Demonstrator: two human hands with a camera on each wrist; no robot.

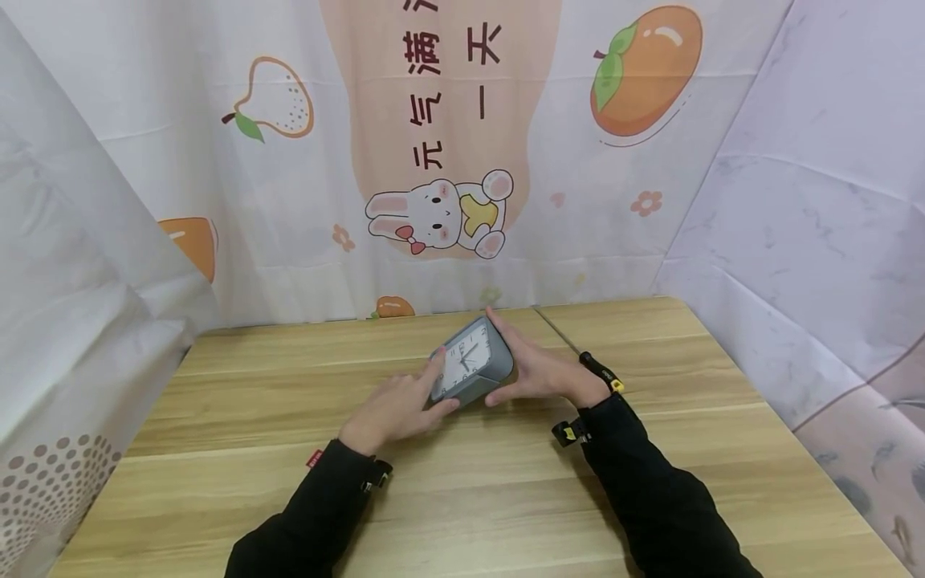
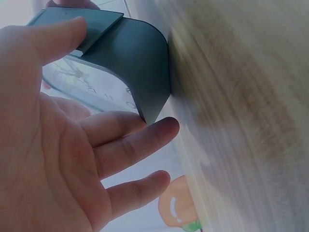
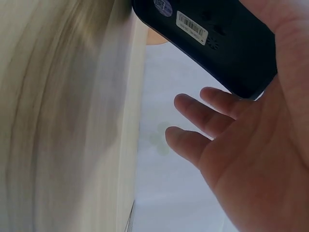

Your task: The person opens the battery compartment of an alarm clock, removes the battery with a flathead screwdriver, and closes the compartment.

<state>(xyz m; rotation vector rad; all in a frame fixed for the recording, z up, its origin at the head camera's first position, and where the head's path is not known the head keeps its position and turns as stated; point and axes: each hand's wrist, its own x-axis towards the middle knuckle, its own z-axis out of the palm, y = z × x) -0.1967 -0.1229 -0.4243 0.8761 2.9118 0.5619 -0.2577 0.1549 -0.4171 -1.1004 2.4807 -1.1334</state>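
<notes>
A grey desk clock point(image 1: 497, 363) with a white dial stands tilted on the wooden table between both hands. My left hand point(image 1: 393, 409) grips its near left end, the thumb along the lower side and fingers at the dial. In the left wrist view, the thumb presses a raised panel on the clock point(image 2: 145, 53), whose rounded end is at the tabletop. My right hand point(image 1: 538, 369) holds the far right end, with the thumb low and a finger at the top corner. The right wrist view shows the dark back point(image 3: 236, 53) with a barcode label point(image 3: 192, 27); several fingers stretch free below it.
A screwdriver point(image 1: 600, 371) with a black and yellow handle lies beyond the right wrist, its shaft pointing to the table's back edge. Behind the table point(image 1: 462, 506) hangs a printed curtain point(image 1: 289, 201), with more cloth at both sides.
</notes>
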